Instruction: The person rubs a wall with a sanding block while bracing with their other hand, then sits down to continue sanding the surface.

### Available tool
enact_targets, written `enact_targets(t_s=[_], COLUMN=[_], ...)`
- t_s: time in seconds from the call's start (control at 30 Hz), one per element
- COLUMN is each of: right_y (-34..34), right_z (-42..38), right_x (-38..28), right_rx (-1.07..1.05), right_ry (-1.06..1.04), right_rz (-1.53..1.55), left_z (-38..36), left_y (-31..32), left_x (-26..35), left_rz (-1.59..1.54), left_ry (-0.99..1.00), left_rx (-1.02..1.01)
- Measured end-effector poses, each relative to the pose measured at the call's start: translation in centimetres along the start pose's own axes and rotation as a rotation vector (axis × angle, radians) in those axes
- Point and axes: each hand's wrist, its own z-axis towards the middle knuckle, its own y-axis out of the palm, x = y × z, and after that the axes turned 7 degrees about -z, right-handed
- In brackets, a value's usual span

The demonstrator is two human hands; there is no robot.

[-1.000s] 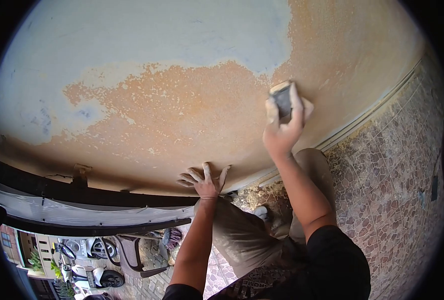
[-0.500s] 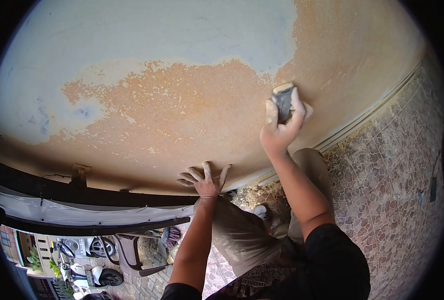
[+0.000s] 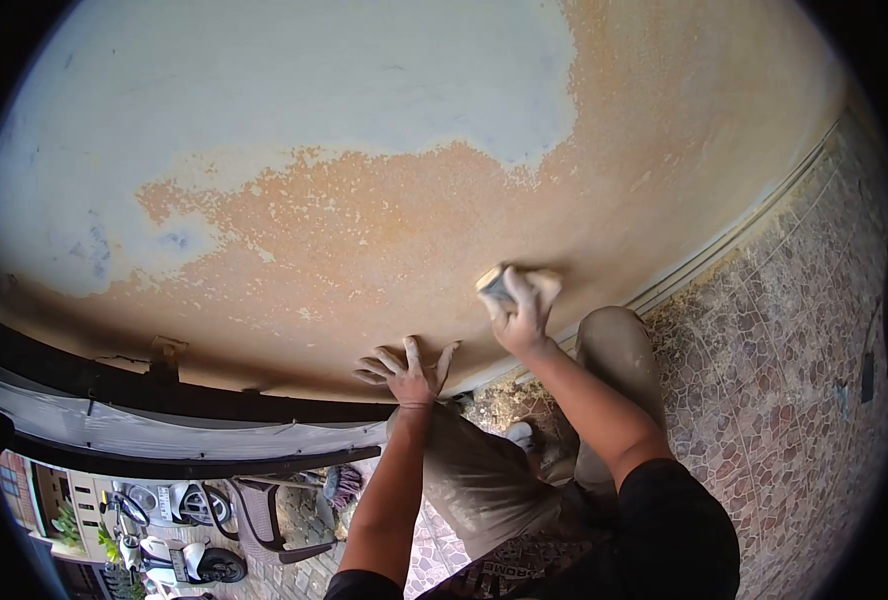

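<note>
My right hand grips a small dark and tan block and holds it against the wall, low on its orange-brown bare part. Flat on the same wall, near its lower edge, my left hand rests with fingers spread and nothing in it. Both hands look dusty. Pale blue-white paint covers the upper left of the wall, with a ragged, flaking border against the orange-brown area.
Stone-patterned floor tiles with pale debris lie to the right. My bent knees are close to the wall. At lower left are a dark-edged panel, a brown chair and parked motorcycles.
My right hand has moved down and to the left across the wall with the block. My left hand keeps its place on the wall. The view has shifted slightly.
</note>
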Motion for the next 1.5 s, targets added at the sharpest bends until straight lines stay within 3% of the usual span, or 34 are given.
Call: enact_targets(t_s=[0.07,0.1,0.17,0.27,0.33,0.43,0.53,0.6,0.73,0.8,0.87,0.93,0.97,1.03,1.07,1.13,1.2,1.27,1.33,1.43,1.5], right_y=[-1.5,-1.5,-0.9,-1.3,-1.2,-0.3,-1.0,-0.7,-0.7,0.6,-0.4,-1.2,-1.1,-1.2,-0.7,-1.4,-1.1,-0.3,-0.7,-1.4,-1.2], right_z=[-2.6,-2.1,1.2,9.2,9.3,-1.2,-2.7,1.1,9.1,3.3,-2.1,-2.6,-2.5,2.6,5.9,10.8,9.1,0.7,-2.4,1.6,6.8], right_x=[-2.1,-2.5,-2.6,-1.2,-0.1,-1.2,-4.2,-3.9,-2.3,-1.3,-1.2,-3.3,-3.1,-3.6,-3.3,-2.3,-1.3,0.0,-0.4,-1.9,-1.7], right_rx=[-0.250,-0.252,-0.159,0.040,0.113,-0.055,-0.275,-0.174,0.094,0.101,-0.073,-0.249,-0.240,-0.149,-0.005,0.097,0.111,0.004,-0.111,-0.208,-0.017], right_ry=[-0.224,-0.217,-0.130,0.273,0.280,0.037,-0.065,-0.030,0.301,0.188,-0.095,-0.085,-0.114,0.040,0.155,0.339,0.274,0.073,-0.141,-0.118,0.059], right_rz=[-0.033,-0.027,0.035,0.033,-0.085,0.035,0.010,0.023,0.058,0.049,0.017,0.045,0.014,0.013,0.062,0.077,0.016,0.015,0.005,0.070,0.082], left_z=[-0.6,-0.9,-0.7,-0.1,0.1,-0.4,-0.4,-0.4,-0.3,0.1,0.1,0.1,0.1,-0.2,0.1,-0.4,-0.2,0.1,0.3,0.3,-0.5], left_y=[-0.1,-0.1,0.4,-0.2,-0.2,0.3,0.0,-0.1,0.2,-0.1,-0.2,-0.4,-0.1,-0.2,-0.3,-1.0,-0.7,-0.3,-0.4,0.3,0.0], left_x=[-0.2,-0.3,-0.6,-0.1,-0.1,-0.3,-0.5,-0.4,-0.2,0.0,-0.1,0.0,-0.3,-0.2,-0.1,0.2,0.5,-0.1,0.1,-0.3,-0.1], left_rz=[-0.035,-0.028,-0.010,-0.012,-0.012,-0.023,-0.005,-0.043,-0.042,-0.021,-0.009,0.009,0.012,-0.025,0.011,0.047,0.040,-0.010,-0.003,-0.029,-0.042], left_ry=[-0.072,-0.071,-0.039,-0.003,0.000,-0.041,-0.038,-0.029,-0.041,0.009,0.015,-0.006,0.004,-0.022,0.016,-0.058,-0.041,0.028,0.003,-0.025,-0.046], left_rx=[-0.053,-0.060,-0.008,-0.016,-0.009,-0.007,-0.045,-0.020,0.010,0.002,-0.008,-0.041,-0.040,-0.028,-0.013,-0.168,-0.129,-0.009,-0.021,0.017,-0.030])
